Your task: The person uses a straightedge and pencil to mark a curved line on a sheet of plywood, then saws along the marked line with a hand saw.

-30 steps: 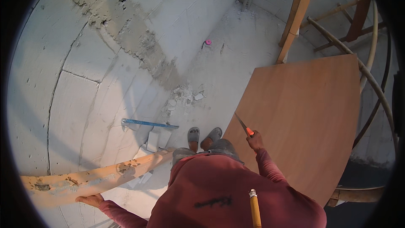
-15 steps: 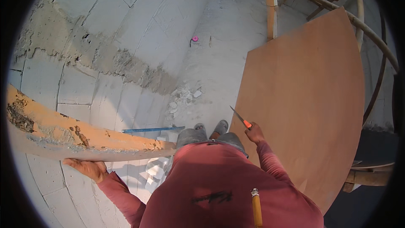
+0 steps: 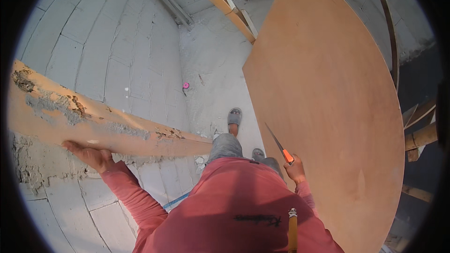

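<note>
On the left, my left hand [image 3: 92,156] holds a long orange-faced wooden board [image 3: 126,133] by its lower edge. The board is stained with grey mortar and slants across the left side toward my thigh; some of my fingers are hidden at its edge. My right hand [image 3: 295,169] is closed round the orange handle of a narrow, pointed handsaw [image 3: 280,147]. Its blade points up and to the left, over the edge of a large brown plywood sheet [image 3: 323,84] on my right.
A pale block wall [image 3: 117,42] runs along the left. On the dusty floor [image 3: 215,61] lies a small pink round object [image 3: 186,85] by the wall. Wooden strips [image 3: 229,7] lean beyond the sheet, and bamboo poles [image 3: 422,136] stand at right. A blue strip [image 3: 176,200] shows low down.
I have stepped forward, one foot now ahead of the other, with the board and saw carried along. The pink object and the plywood sheet appear nearer, and the blue strip is now farther back.
</note>
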`<state>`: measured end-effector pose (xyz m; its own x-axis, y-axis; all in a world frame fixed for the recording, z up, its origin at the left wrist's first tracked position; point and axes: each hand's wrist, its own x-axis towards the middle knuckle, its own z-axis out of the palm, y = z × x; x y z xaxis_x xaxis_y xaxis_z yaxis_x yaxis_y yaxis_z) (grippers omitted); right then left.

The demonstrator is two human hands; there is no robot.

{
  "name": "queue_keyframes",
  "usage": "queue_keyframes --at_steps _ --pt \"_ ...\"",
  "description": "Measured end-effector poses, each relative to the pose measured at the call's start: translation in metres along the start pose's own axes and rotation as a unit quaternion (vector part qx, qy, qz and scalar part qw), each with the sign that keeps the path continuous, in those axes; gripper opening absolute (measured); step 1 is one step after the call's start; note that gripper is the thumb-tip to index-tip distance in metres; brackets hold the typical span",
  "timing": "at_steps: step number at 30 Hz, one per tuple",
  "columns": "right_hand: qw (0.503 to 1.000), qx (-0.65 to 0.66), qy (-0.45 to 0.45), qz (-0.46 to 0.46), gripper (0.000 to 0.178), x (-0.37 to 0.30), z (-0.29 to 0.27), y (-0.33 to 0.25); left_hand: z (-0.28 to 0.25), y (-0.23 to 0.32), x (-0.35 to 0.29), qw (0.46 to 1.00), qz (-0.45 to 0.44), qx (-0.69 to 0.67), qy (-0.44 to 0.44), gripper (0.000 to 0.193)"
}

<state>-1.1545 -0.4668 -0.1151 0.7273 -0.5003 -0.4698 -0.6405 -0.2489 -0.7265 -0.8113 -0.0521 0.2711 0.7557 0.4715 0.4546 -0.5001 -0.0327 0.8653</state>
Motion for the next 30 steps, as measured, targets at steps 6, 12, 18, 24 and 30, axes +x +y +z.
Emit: queue_keyframes --at_steps 6,12,18,24,30 --pt "0.993 0.039 0.074 0.08 0.035 0.022 0.026 -0.054 0.107 -0.078 0.109 0.997 0.005 -0.051 -0.05 0.092" --pt "0.983 0.009 0.139 0.119 0.044 0.058 0.045 -0.127 0.205 -0.174 0.191 0.995 -0.06 -0.069 -0.045 0.098" --pt "0.982 0.015 0.153 0.11 0.051 0.104 0.051 -0.207 0.268 -0.303 0.3 0.99 -0.07 -0.122 -0.012 0.107" --pt "0.978 0.001 0.147 0.15 0.05 0.12 0.052 -0.24 0.351 -0.361 0.3 0.981 -0.159 -0.016 0.113 0.098" --pt "0.968 0.012 0.137 0.211 0.048 0.13 0.054 -0.269 0.374 -0.414 0.352 0.978 -0.165 0.037 0.126 0.11"
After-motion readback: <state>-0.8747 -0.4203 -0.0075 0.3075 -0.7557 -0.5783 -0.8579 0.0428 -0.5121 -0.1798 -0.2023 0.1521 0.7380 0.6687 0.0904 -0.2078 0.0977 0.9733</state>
